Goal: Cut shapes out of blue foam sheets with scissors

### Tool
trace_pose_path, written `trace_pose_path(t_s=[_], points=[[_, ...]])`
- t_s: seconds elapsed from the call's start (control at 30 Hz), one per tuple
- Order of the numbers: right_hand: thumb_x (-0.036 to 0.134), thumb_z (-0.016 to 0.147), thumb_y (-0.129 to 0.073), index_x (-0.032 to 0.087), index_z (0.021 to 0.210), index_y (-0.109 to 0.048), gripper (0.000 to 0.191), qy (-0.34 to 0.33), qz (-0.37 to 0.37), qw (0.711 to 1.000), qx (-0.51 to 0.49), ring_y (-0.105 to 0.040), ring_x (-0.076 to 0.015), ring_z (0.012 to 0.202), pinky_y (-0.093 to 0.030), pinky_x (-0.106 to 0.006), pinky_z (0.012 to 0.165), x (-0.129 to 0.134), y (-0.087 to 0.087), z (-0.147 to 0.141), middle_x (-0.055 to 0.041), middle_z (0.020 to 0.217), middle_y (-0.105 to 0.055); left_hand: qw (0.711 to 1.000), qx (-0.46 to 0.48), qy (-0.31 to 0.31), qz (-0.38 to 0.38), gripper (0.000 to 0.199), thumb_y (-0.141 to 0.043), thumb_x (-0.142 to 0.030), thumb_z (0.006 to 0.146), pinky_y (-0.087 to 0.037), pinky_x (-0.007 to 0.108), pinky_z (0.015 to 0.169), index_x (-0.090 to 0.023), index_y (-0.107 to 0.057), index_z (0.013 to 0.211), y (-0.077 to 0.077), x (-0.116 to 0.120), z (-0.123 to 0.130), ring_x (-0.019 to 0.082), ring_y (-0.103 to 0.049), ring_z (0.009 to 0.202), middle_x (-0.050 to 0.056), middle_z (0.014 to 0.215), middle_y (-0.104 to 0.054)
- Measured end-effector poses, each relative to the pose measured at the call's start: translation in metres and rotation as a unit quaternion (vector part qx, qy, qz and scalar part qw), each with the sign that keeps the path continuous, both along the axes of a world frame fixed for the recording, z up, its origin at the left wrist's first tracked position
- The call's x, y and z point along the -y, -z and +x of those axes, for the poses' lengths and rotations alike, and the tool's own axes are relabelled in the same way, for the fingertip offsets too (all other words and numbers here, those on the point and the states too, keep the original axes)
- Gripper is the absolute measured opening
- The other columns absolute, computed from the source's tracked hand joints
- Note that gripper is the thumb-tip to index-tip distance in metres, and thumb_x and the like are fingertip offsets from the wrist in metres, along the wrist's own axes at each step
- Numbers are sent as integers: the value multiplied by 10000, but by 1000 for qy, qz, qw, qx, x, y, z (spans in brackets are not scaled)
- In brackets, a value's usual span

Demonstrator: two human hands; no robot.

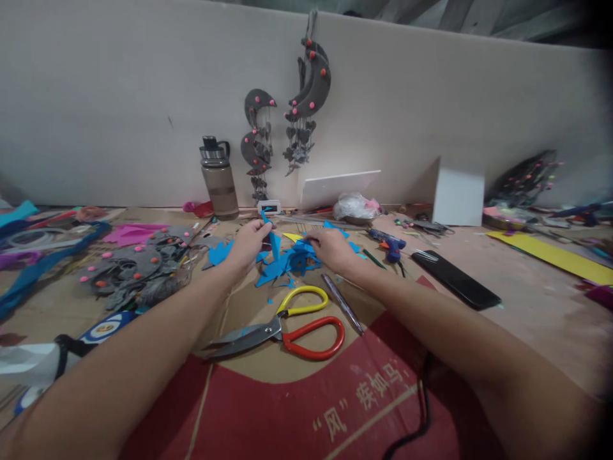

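Note:
Blue felt scraps (282, 265) lie in a loose pile at the middle of the table. My left hand (251, 243), at the pile's left, is closed on a narrow blue felt piece (274, 244) that stands upright from its fingertips. On the right, my right hand (331, 248) is closed at the pile's edge; whatever is between its fingers is too small to make out. A yellow scrap (293, 237) lies between the hands. Nearer to me are large scissors (275, 329) with one yellow and one red handle, blades slightly apart, and a pen (342, 303).
Grey felt pieces (143, 265) with pink dots lie left. A bottle (220, 182) stands at the wall below hanging moon ornaments (311, 83). On the right are a glue gun (389, 244), a black phone (454, 279) and a yellow sheet (555, 257). A dark cable (424, 409) crosses the front.

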State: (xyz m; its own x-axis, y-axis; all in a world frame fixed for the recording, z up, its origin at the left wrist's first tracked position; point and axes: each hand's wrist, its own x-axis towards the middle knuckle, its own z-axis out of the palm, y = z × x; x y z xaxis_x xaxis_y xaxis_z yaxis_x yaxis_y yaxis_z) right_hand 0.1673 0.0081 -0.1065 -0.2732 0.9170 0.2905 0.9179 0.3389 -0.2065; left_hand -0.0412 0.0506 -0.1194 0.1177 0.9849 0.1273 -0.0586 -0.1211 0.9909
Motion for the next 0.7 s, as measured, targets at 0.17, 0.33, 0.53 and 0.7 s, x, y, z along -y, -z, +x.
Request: trace_pose_path(t_s=[0.17,0.33,0.53,0.7], points=[[175,856,-526,166,995,-764,276,35,113,954,-274,-672,-195,878,-500,-300,836,-8,-9,15,-66,966,-764,998,15,32,-43,140,-592,-283,897,-391,184,492,-153,-627,861,-4,7,4,98,-581,581,68,791,-718],[270,744,-597,126,914,-748,269,58,43,869,-489,-483,-108,544,-422,-234,522,-14,0,17,-13,687,-657,993,21,52,-104,79,-568,-213,911,-361,179,424,-146,-603,889,-10,16,10,95,-566,503,86,779,-723],[307,700,-580,129,884,-734,299,30,17,859,-511,-443,-86,519,-369,-212,482,-17,12,7,0,653,-620,988,19,87,-127,57,-587,-170,892,-393,175,412,-143,-599,843,-12,18,15,102,-619,531,79,811,-727],[301,698,-580,135,870,-731,283,12,14,864,-503,-477,-100,553,-393,-225,516,-16,18,2,-5,674,-635,982,79,114,-131,191,-607,-309,917,-457,190,489,-143,-611,820,-8,17,19,100,-618,554,66,733,-697]])
